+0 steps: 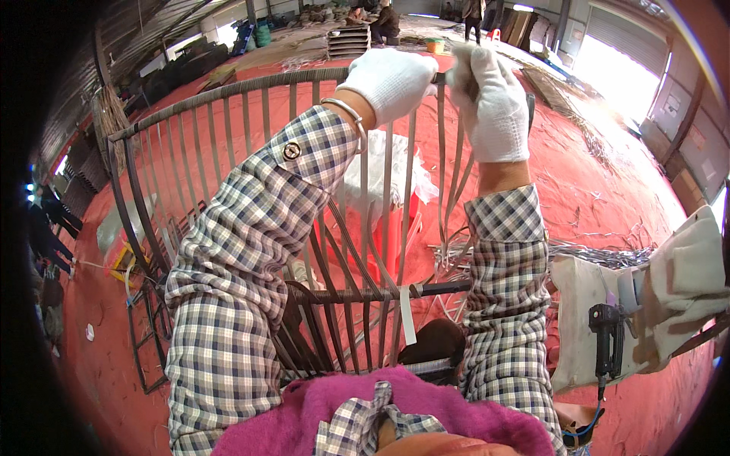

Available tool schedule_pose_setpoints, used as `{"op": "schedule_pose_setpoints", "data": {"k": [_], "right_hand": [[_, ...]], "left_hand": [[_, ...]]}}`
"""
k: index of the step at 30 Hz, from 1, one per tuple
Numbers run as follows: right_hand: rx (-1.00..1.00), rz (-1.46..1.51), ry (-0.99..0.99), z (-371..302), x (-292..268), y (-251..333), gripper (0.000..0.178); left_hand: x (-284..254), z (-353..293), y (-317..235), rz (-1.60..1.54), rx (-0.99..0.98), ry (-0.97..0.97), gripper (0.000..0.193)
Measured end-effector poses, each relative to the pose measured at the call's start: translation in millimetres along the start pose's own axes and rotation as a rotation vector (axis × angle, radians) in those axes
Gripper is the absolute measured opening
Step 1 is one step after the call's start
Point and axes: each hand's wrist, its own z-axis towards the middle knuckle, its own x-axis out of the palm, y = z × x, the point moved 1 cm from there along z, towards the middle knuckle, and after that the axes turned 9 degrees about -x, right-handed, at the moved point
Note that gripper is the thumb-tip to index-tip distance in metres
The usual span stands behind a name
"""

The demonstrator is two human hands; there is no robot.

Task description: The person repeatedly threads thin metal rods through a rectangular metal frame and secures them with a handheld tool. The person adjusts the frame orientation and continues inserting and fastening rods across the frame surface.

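Note:
A chair-like frame [372, 295] with a curved top rail [251, 85] stands before me, strung with flat grey-brown strips [228, 133]. My left hand [391, 82], in a white knit glove, is closed around the top rail near its right part. Just to its right, my right hand [490, 106], also gloved in white, is raised at rail height with its fingers pinched together. Loose strips run up to it from below, and it seems to grip one; the fingers partly hide its end. A short white tag [407, 315] hangs from the lower rail.
A red plastic stool [395, 235] with clear plastic on it stands behind the frame. At right, a black staple gun [608, 334] with a blue hose lies against beige cloth [574, 304]. Loose strips [601, 254] are heaped on the red floor. People [386, 23] are in the background.

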Motion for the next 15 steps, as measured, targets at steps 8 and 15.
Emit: {"op": "schedule_pose_setpoints", "data": {"k": [8,15], "right_hand": [[-0.321,-0.315,0.147,43.8,-16.4,15.1,0.03],[0.006,-1.289,1.199,148.8,-38.0,-50.4,0.026]], "left_hand": [[-2.7,-8.3,-12.7,-0.094,-0.093,-0.205,0.03],[-19.3,-18.3,-27.2,-0.265,-0.061,-0.343,0.027]]}}
